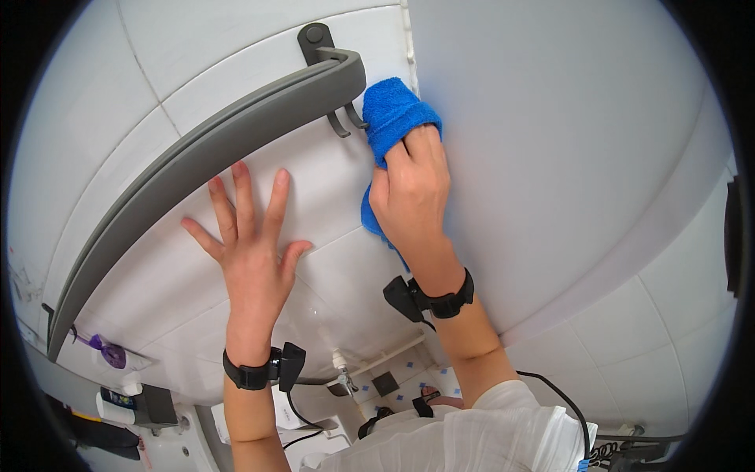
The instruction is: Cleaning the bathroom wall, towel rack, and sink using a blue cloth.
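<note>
A blue terry cloth (pixel 393 110) is bunched in my right hand (pixel 415 187), whose fingers are closed on it. The cloth lies against the white tiled wall close to the corner with a smooth pale panel (pixel 550 141), beside the hooks (pixel 346 119) at the end of a grey towel rail (pixel 204 157). Part of the cloth hangs below my right hand. My left hand (pixel 255 244) is spread with its fingers apart, palm toward the tiles, just under the rail. It holds nothing. A black strap with a small device sits on each wrist.
At the lower left are a purple item (pixel 110 352) hanging from the rail's far end, a grey holder (pixel 153 407) on the wall and a white basin (pixel 177 448). Below, a small tap (pixel 343 376) juts from the wall above the patterned floor (pixel 409 370). Black cables run along my arms.
</note>
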Tool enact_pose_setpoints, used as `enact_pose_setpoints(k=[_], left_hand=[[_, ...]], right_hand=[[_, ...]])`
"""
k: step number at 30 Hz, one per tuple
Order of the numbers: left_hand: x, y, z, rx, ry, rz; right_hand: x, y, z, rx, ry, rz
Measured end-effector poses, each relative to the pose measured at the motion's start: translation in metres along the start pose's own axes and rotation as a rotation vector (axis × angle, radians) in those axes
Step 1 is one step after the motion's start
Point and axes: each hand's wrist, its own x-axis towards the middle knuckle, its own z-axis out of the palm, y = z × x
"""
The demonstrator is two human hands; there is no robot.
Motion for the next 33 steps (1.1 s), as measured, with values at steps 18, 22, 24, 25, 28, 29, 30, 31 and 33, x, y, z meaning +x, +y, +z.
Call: enact_pose_setpoints(k=[18,22,24,25,28,29,30,31,33], left_hand=[[0.001,0.003,0.003,0.041,0.014,0.001],[-0.001,0.000,0.000,0.044,0.007,-0.005],[-0.002,0.000,0.001,0.049,0.018,-0.012],[-0.002,0.000,0.000,0.038,0.002,-0.007],[-0.002,0.003,0.000,0.004,-0.003,-0.006],[-0.001,0.004,0.000,-0.018,-0.012,-0.003],[-0.002,0.004,-0.001,-0.049,-0.001,-0.005],[-0.002,0.003,-0.002,-0.043,0.007,-0.013],[-0.002,0.001,-0.004,-0.069,0.011,-0.003]], right_hand=[[-0.020,0.000,0.004,-0.011,-0.005,0.038],[-0.057,-0.003,0.006,-0.025,-0.039,0.073],[-0.065,-0.002,0.001,0.011,-0.066,0.085],[-0.065,-0.001,-0.001,0.043,-0.100,0.105],[-0.047,0.010,0.002,0.050,-0.134,0.152],[-0.038,0.012,0.001,0.047,-0.127,0.135],[-0.027,0.009,0.000,0.019,-0.119,0.099],[-0.021,0.007,-0.001,-0.011,-0.111,0.063],[-0.020,0.006,-0.005,0.004,-0.167,0.103]])
